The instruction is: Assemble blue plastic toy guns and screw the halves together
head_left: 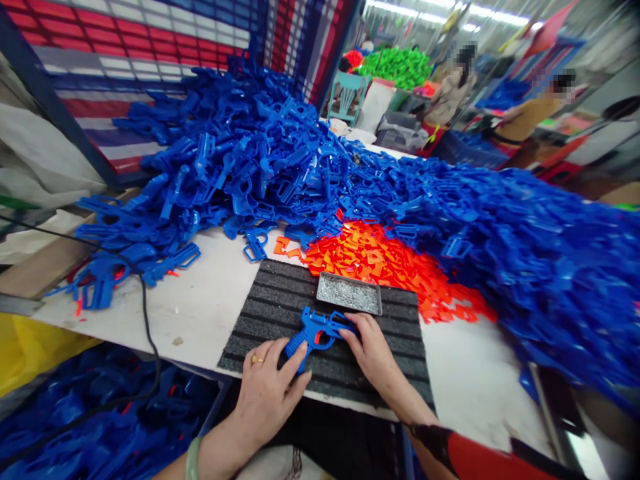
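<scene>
A blue plastic toy gun (pixel 314 331) with an orange trigger piece lies on a black ribbed mat (pixel 270 303). My left hand (pixel 273 383), wearing a ring, rests its fingers on the gun's handle, with the thumb beside it. At the barrel end, my right hand (pixel 370 343) pinches the gun between thumb and fingers. Just beyond the gun sits a small dark tray (pixel 381 303) filled with tiny silvery parts. Past the tray spreads a pile of flat orange plastic pieces (pixel 370 253).
Blue gun parts are heaped at the back (pixel 270 147) and along the right (pixel 550 247). A black cable (pixel 145 307) hangs over the table's left side, above a container of blue guns (pixel 150 407). People work in the background.
</scene>
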Demonstrator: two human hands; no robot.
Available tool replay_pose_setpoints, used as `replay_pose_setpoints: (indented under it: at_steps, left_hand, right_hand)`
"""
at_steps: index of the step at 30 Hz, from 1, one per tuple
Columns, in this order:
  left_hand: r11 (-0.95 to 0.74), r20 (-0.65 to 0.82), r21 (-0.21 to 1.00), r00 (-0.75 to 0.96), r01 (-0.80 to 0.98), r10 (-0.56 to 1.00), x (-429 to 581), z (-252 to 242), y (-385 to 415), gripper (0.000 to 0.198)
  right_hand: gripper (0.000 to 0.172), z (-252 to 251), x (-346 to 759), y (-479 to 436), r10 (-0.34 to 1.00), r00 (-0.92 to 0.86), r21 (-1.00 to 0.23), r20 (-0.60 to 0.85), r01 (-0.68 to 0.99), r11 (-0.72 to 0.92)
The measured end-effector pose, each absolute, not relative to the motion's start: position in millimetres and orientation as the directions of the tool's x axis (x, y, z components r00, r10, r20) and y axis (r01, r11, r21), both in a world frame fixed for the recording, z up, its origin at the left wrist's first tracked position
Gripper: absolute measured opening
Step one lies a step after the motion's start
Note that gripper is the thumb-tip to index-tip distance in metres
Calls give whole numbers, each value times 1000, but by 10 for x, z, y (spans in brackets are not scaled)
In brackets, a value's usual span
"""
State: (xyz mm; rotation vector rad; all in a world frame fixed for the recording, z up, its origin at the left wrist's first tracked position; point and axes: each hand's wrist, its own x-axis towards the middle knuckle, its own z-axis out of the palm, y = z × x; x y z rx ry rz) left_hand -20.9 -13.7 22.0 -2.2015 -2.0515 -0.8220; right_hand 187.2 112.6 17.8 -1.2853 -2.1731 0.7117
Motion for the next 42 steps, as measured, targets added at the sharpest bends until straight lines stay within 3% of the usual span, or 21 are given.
replay_pose_setpoints:
  at_steps: [4,7,11,15,27,32,36,39,42]
  left_hand:
    - [-143,434,430,-65,891,899,-334,405,61,36]
    - [-182,459,412,-31,893,888,-328,689,513,28]
    - [-193,107,243,172,951,979,-115,959,1240,23]
    - [-156,13,214,157,964,988,97,949,1678,17]
    - [-199,50,243,193,949,980,70,846,1714,22]
    - [-213,83,335,196,918,977,55,789,1750,26]
    - [-200,116,483,164,852,980,-54,756,1773,20]
    - [-185,133,639,130,746,983,-166,779,1677,19]
    - [-161,132,766,92,622,987,-274,808,1437,27]
  right_hand:
    - [35,328,1914,1149,891,-409,-591,199,675,442]
    - [29,522,1937,1360,846,-429,-433,316,728,531]
    - [21,660,1849,1794,789,-593,-251,161,748,614]
    - [12,580,1736,2029,822,-565,-254,72,786,563]
    - [21,420,1741,1970,838,-508,-357,200,759,545]
    - [25,457,1711,1899,814,-511,-379,275,721,580]
    - [22,564,1696,1784,729,-555,-449,400,575,684]
    - [19,603,1664,1623,583,-669,-439,461,399,805]
    - [17,556,1600,1425,397,-788,-315,471,270,910]
